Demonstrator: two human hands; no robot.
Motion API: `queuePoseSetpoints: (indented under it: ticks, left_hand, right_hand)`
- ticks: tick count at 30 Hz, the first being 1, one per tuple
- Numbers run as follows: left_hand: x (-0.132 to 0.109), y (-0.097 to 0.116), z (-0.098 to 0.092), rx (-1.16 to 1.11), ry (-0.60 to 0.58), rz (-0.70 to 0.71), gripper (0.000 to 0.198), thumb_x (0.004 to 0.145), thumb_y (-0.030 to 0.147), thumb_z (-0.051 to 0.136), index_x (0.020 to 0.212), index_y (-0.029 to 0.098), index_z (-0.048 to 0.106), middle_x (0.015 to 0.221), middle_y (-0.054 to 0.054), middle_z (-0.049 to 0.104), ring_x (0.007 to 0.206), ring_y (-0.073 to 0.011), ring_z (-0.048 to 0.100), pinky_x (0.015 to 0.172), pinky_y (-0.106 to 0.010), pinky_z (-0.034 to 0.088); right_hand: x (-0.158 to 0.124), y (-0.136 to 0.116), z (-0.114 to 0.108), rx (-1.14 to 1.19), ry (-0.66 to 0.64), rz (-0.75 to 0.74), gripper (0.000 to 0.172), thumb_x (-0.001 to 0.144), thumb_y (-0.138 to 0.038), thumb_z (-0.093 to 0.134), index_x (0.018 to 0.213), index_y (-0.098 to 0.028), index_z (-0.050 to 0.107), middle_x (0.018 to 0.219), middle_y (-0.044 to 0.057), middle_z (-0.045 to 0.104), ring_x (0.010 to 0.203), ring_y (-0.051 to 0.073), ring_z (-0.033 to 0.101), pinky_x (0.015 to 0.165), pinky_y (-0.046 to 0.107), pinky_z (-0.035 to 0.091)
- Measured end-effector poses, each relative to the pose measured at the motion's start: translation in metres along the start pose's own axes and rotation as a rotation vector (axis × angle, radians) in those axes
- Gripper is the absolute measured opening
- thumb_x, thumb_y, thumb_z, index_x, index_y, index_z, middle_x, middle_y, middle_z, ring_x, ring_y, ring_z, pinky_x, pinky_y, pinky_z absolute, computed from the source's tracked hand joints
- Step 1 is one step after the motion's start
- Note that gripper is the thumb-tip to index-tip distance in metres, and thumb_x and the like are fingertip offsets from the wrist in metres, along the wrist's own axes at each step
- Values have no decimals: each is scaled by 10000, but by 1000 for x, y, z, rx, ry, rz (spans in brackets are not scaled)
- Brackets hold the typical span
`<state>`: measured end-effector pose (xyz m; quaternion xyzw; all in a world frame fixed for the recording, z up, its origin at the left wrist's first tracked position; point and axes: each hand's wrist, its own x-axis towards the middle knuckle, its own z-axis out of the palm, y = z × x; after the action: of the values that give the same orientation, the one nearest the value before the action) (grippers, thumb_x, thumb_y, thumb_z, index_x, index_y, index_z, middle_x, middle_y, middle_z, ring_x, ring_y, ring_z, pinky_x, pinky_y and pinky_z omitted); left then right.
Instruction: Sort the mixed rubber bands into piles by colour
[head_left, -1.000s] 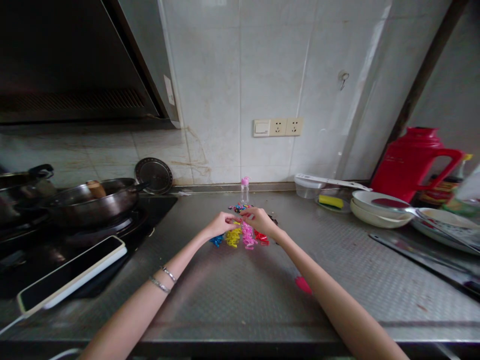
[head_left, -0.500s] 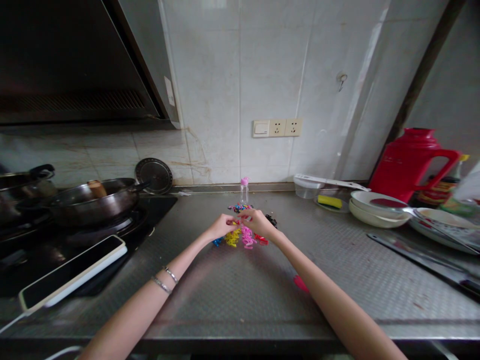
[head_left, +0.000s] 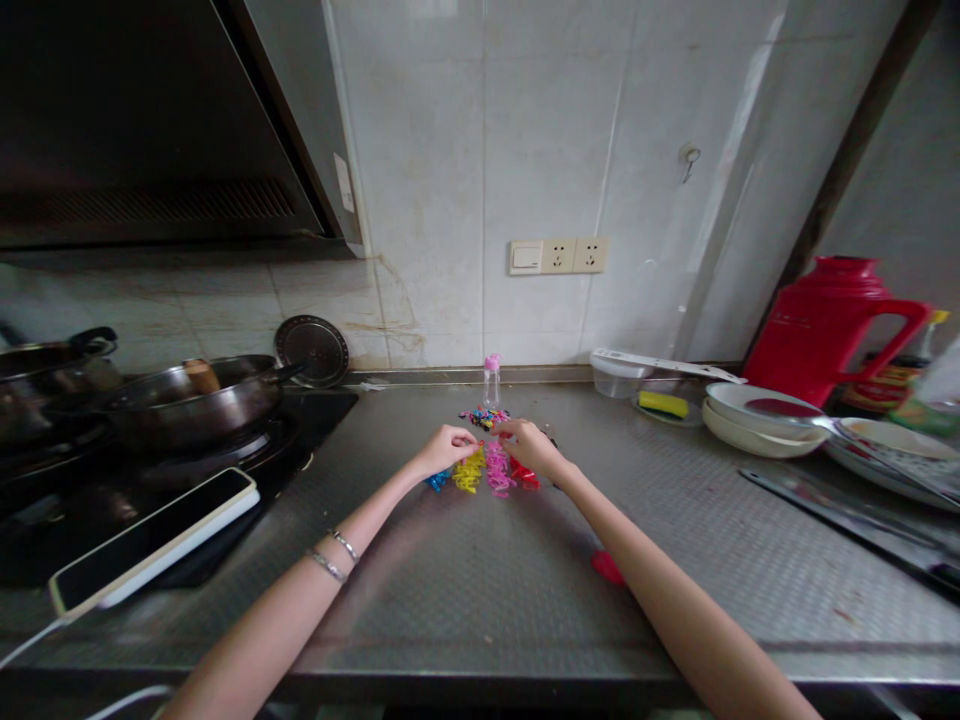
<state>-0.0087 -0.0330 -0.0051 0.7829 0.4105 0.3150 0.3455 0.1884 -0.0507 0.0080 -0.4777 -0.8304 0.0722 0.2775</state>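
My left hand (head_left: 445,449) is closed in a pinch above a pile of yellow bands (head_left: 469,470). A tiny reddish bit shows at its fingertips, too small to name. Beside the yellow ones, at the left, lies a pile of blue bands (head_left: 438,480). My right hand (head_left: 534,450) has its fingers bent together over the pink bands (head_left: 497,470) and red bands (head_left: 526,476); what they hold, if anything, is hidden. Just behind both hands sits a mixed multicoloured pile (head_left: 480,417), in front of a small clear bottle (head_left: 491,385) with a pink cap.
A phone (head_left: 154,540) lies at the hob's edge, below a steel pan (head_left: 187,415). At the right are stacked bowls (head_left: 757,435), a yellow sponge (head_left: 663,404), a red thermos jug (head_left: 821,330) and a long dark utensil (head_left: 825,520). A red object (head_left: 607,567) lies by my right forearm.
My hands have moved apart from where their fingertips met over the piles. The left is now above the yellow bands; the right has shifted slightly rightward, covering most of the black pile.
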Motion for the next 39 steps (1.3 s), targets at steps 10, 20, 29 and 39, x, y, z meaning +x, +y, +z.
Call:
queuePoseSetpoints:
  ticks: [10, 20, 29, 39]
  left_hand:
    - [-1, 0, 2, 7, 6, 27, 325, 690, 348, 544, 843, 73, 624, 539, -20, 567, 483, -93, 485, 479, -194, 356]
    - [-6, 30, 27, 225, -2, 190, 283, 715, 339, 517, 810, 109, 650, 611, -29, 602, 533, -96, 487, 503, -191, 339]
    - [-20, 59, 65, 707, -46, 268, 260, 747, 380, 491, 884, 222, 646, 733, -46, 650, 657, -156, 576, 628, -238, 399]
    - [-9, 43, 34, 471, 57, 156, 336, 740, 406, 482, 935, 180, 638, 711, -30, 640, 605, -116, 535, 569, -198, 370]
  right_hand:
    - [-1, 5, 3, -64, -44, -3, 320, 738, -156, 432, 997, -213, 611, 1020, 29, 613, 971, 145, 520, 851, 211, 354]
    - [-3, 32, -5, -116, 90, 116, 308, 758, -195, 412, 1004, -196, 596, 995, 46, 609, 940, 149, 520, 805, 205, 366]
    - [-4, 35, -8, -129, 103, 157, 307, 773, -224, 404, 1017, -208, 588, 1010, 42, 601, 943, 148, 514, 780, 206, 367]
    - [-5, 38, -6, -132, 122, 140, 304, 774, -236, 395, 1002, -212, 595, 996, 40, 606, 918, 148, 521, 764, 209, 368]
